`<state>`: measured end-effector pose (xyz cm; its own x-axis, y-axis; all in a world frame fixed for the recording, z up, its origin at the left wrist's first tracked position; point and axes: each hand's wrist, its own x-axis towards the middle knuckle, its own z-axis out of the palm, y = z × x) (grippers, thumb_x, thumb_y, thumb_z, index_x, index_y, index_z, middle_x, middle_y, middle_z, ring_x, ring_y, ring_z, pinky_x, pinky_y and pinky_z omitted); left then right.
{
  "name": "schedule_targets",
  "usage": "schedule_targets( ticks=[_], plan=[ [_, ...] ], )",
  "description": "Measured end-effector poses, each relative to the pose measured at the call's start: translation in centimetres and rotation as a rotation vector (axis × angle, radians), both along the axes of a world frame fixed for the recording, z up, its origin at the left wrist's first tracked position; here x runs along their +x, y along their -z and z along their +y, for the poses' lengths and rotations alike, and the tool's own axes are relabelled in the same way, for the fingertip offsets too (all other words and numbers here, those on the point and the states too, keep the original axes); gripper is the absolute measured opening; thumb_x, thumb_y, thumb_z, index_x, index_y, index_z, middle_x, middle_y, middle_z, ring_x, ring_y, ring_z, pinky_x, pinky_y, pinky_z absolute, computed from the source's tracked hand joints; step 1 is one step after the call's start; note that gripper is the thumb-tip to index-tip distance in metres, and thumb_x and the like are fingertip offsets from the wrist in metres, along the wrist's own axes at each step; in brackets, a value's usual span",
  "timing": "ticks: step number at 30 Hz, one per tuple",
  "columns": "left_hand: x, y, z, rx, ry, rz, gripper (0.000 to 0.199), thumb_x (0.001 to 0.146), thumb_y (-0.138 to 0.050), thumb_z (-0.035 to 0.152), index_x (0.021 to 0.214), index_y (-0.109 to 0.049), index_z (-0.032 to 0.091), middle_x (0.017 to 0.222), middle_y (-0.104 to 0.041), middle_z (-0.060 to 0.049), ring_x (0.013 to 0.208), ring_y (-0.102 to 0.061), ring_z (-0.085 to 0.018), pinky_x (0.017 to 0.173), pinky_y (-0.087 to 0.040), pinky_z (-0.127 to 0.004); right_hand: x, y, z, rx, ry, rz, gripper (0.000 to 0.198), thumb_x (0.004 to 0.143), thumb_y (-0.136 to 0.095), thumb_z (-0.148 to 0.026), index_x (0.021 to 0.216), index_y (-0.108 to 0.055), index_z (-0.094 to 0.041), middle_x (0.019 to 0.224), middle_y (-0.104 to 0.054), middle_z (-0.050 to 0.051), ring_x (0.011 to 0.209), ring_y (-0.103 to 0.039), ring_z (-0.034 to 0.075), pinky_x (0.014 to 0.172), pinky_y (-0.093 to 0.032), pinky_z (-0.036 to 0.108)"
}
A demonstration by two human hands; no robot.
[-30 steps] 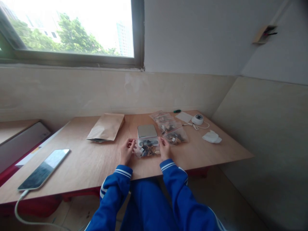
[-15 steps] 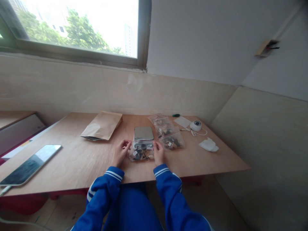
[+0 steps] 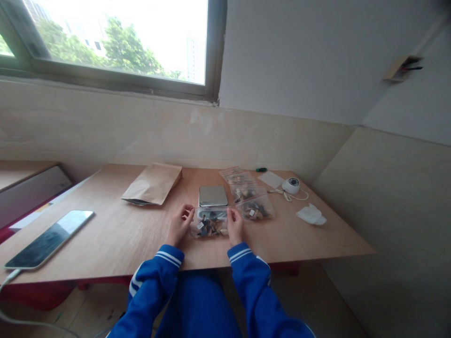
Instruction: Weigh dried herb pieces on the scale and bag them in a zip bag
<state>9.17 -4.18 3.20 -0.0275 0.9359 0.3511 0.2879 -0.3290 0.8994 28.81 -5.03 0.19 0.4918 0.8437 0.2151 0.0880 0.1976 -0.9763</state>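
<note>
Pinched at its top corners by the left hand (image 3: pixel 181 225) and right hand (image 3: pixel 235 225), the clear bag (image 3: pixel 210 222) just before the metal-topped device (image 3: pixel 213 195) should handle light, limp and slick — its pieces (image 3: pixel 213 229) (loose, I'd judge) may slump — so those corners suit gripping.

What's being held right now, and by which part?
A clear bag, by the top corners: left fingers pinch its left one, right fingers its right.
</note>
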Motion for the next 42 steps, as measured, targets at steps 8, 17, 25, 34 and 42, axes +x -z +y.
schedule_targets(
  ticks=[8, 17, 25, 34, 42],
  plan=[
    [0.1, 0.1, -0.2, 0.034, -0.022, 0.073, 0.023, 0.084, -0.051, 0.044, 0.08, -0.051, 0.021, 0.059, -0.052, 0.004, 0.053, -0.057, -0.012, 0.046, -0.043, -0.022, -0.1, -0.3, -0.2, 0.016, 0.006, -0.02, 0.047, 0.078, -0.052, -0.061, 0.081, -0.062, -0.016, 0.073, -0.063, 0.005, 0.068, -0.056, 0.017, 0.064, -0.046, 0.027],
    [0.0, 0.0, -0.6, 0.016, -0.019, 0.052, 0.026, 0.083, -0.051, 0.046, 0.091, -0.054, 0.021, 0.068, -0.058, 0.002, 0.052, -0.057, -0.011, 0.048, -0.043, -0.022, -0.1, -1.0, -0.6, -0.018, -0.113, 0.102, 0.05, 0.08, -0.052, -0.058, 0.097, -0.065, -0.014, 0.057, -0.048, -0.004, 0.053, -0.045, 0.011, 0.052, -0.04, 0.023],
    [0.1, 0.1, -0.6, 0.023, -0.021, 0.016, 0.028, 0.081, -0.053, 0.048, 0.088, -0.054, 0.021, 0.077, -0.06, 0.0, 0.054, -0.055, -0.011, 0.049, -0.046, -0.022, -0.3, -1.7, -1.0, 0.007, -0.144, 0.138, 0.046, 0.077, -0.057, -0.057, 0.089, -0.067, -0.014, 0.057, -0.052, -0.003, 0.052, -0.045, 0.011, 0.05, -0.039, 0.022],
    [0.0, 0.0, -1.3, 0.037, -0.121, -0.05, 0.027, 0.079, -0.058, 0.046, 0.084, -0.059, 0.019, 0.083, -0.064, -0.003, 0.071, -0.061, -0.015, 0.059, -0.049, -0.025, -0.3, -1.3, -0.7, 0.027, -0.124, 0.091, 0.039, 0.076, -0.061, -0.051, 0.089, -0.071, -0.015, 0.081, -0.069, 0.006, 0.069, -0.06, 0.015, 0.067, -0.049, 0.027],
    [1.4, -1.7, -3.4, -0.04, -0.091, -0.271, 0.034, 0.077, -0.06, 0.049, 0.086, -0.066, 0.017, 0.077, -0.065, -0.003, 0.068, -0.06, -0.015, 0.063, -0.05, -0.027, 0.3, -1.8, -2.6, 0.066, -0.081, 0.058, 0.043, 0.078, -0.06, -0.051, 0.095, -0.073, -0.015, 0.076, -0.069, 0.006, 0.068, -0.059, 0.017, 0.064, -0.049, 0.028]
  ],
)
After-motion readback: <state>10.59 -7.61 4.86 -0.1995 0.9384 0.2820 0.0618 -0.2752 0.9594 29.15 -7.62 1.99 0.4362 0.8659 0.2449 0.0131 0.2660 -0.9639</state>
